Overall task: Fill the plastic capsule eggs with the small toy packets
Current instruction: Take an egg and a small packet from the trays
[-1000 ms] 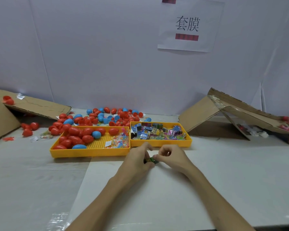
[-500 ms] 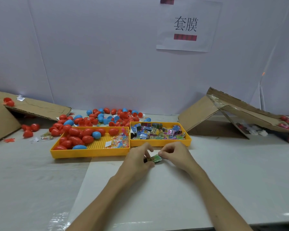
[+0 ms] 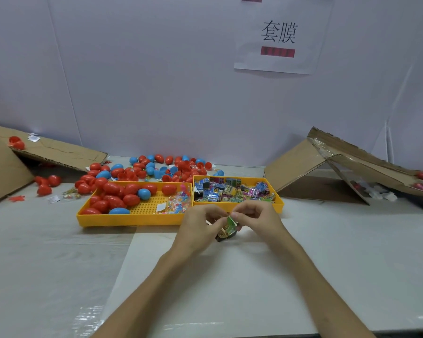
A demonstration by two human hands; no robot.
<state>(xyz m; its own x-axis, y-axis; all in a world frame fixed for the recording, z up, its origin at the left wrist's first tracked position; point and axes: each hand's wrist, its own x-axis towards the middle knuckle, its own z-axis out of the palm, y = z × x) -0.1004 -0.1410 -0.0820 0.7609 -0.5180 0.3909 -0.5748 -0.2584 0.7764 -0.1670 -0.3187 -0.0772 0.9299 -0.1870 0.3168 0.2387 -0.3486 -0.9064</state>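
Two grips pinching one green toy packet (image 3: 230, 223): left hand (image 3: 200, 226), right hand (image 3: 258, 215).

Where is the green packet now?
Head view, centre: the green packet is pinched between the left hand and right hand, just before the right yellow tray.

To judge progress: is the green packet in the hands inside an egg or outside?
Outside. The left hand and right hand pinch the green packet; no egg shell surrounds it.

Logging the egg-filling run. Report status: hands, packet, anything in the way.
Left hand and right hand both pinching one green packet. No egg seen in hand; eggs sit in yellow tray. Nothing blocking.
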